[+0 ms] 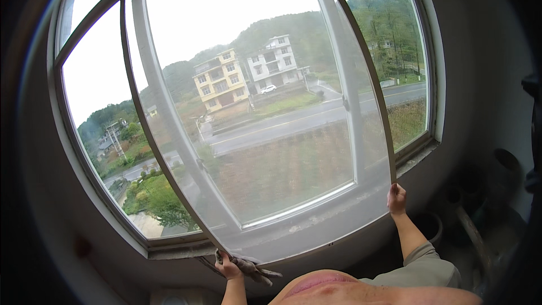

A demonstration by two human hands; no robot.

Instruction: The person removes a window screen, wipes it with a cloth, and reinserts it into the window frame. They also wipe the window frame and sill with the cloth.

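Observation:
A framed window screen [338,228] with pale mesh stands tilted before me, in front of the window [315,72]. My left hand [229,266] grips the frame's lower left corner, with a crumpled grey-brown cloth [252,269] bunched against it. On the other side, my right hand [397,199] is closed round the side of the frame near the lower right corner. Through the mesh the window's light-coloured sash frame shows. Parts of the fingers of both hands are hidden behind the frame.
The window sill [182,251] runs below the window, showing at both sides of the screen. At the lower right, a round container [436,226] and a long pole-like thing [472,231] stand in shadow. A wall [470,106] borders the window on the right.

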